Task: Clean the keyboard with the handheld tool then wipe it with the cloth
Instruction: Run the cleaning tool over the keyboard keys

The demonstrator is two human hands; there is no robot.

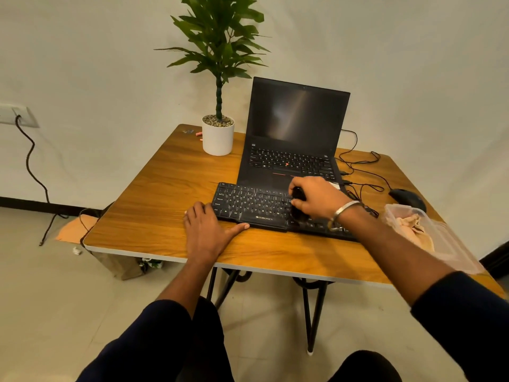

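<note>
A black keyboard lies across the wooden table, partly resting on the laptop's front edge. My right hand is shut on a small black handheld tool and holds it down on the keys right of the keyboard's middle. My left hand lies flat on the table at the keyboard's left front corner, fingers against its left end and thumb along its front edge. A beige cloth sits crumpled in a clear plastic container at the right.
An open black laptop stands behind the keyboard. A potted plant in a white pot is at the back left. A black mouse and thin cables lie at the right. A paper bag stands on the floor.
</note>
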